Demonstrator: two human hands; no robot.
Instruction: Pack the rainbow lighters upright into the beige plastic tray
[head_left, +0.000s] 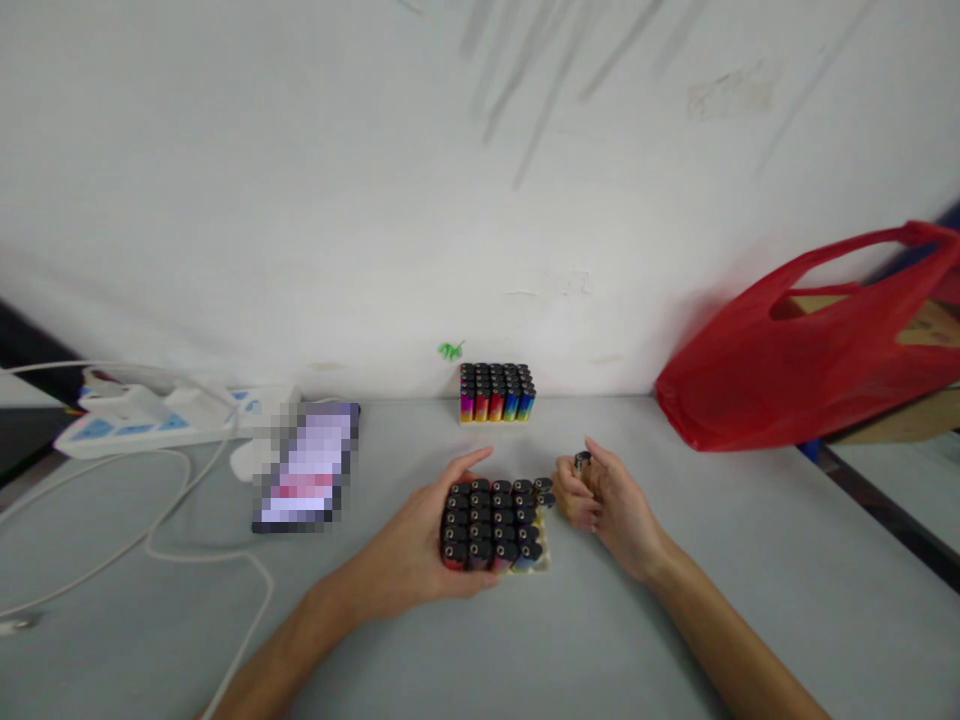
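Note:
A pale tray packed with black-topped lighters lies on the table in front of me. My left hand wraps around its left side, thumb along the near edge and fingers along the far one. At the tray's right side several slots show no lighter, while two lighters stand in the far right corner. Just right of the tray, my right hand is closed around a lighter, whose black and metal top pokes out above the fingers. Most of that lighter's body is hidden.
Against the wall stands a second block of rainbow-coloured lighters. To the left are a phone, a white power strip with plugs, and loose white cables. A red plastic bag sits at the right beside a cardboard box.

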